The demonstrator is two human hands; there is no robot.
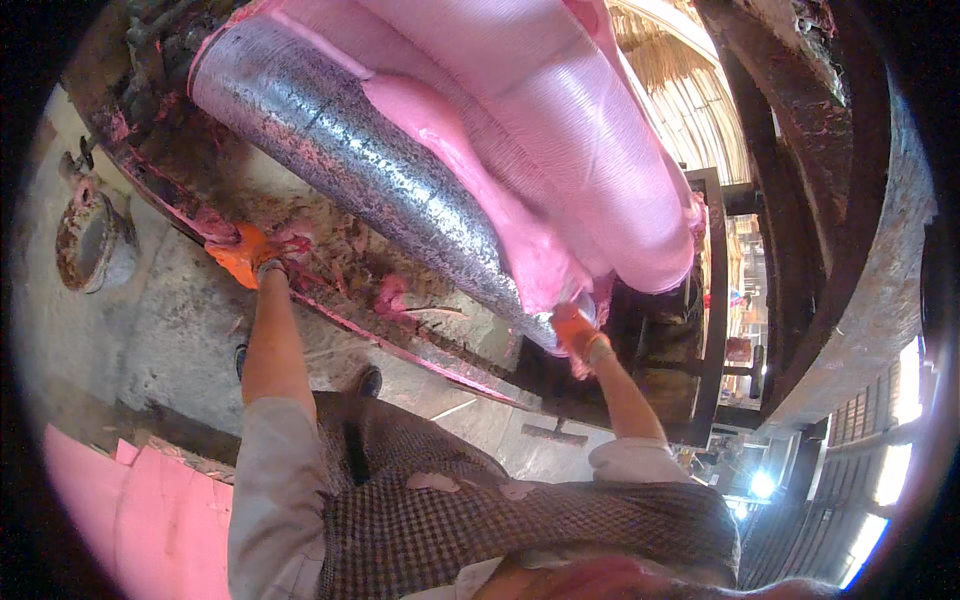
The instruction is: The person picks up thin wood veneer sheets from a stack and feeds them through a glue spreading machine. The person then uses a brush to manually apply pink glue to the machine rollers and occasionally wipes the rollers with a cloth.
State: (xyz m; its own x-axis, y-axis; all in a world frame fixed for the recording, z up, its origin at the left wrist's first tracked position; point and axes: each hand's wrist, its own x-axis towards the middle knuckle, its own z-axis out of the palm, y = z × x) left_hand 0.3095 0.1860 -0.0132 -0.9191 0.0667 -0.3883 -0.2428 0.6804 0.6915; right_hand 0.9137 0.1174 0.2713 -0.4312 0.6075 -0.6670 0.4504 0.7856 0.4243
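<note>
Two large rollers lie side by side ahead of me. The nearer metal roller [330, 140] is bare and speckled along its near side. Glossy pink rubber-like material [450, 135] bulges between the rollers and wraps the farther one. My right hand [575, 332], in an orange glove, is at the right end of the metal roller, against the pink mass. It looks closed, but blur hides what it holds. My left hand [240, 255], also orange-gloved, is down at the rim of the tray below the rollers, beside pink scraps [215, 226]. Its fingers are not distinct.
The stained tray [440, 312] under the rollers holds pink residue. A dirty bucket [95, 245] stands on the floor at left. Pink sheets [140, 510] lie at lower left. A dark machine frame [712, 310] rises at right, near a bright lamp [762, 485].
</note>
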